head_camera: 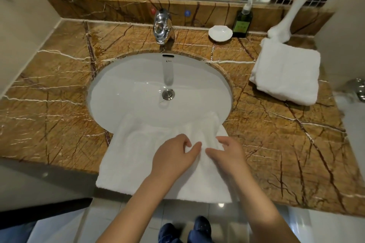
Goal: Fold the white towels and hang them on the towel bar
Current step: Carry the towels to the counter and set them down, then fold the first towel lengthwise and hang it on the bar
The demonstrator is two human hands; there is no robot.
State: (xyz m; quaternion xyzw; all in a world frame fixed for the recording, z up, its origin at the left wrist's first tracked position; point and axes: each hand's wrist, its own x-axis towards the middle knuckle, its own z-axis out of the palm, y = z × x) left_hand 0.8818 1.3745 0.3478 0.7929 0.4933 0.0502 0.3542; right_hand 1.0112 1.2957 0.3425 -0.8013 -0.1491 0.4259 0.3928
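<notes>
A white towel (138,156) lies spread over the front rim of the sink (128,89) and hangs past the counter's front edge. My left hand (173,156) rests on its right part, thumb and fingers pinching a ridge of cloth. Just to the right, my right hand (225,154) has its fingers curled into the bunched right edge of the same towel. A second white towel (286,71), folded into a thick square, sits on the counter at the right. No towel bar is in view.
A chrome faucet (163,27) stands behind the basin. A white soap dish (220,33), a dark pump bottle (242,23) and a white vase (284,23) with pink flowers line the back right. The brown marble counter (59,94) meets a wall at the left.
</notes>
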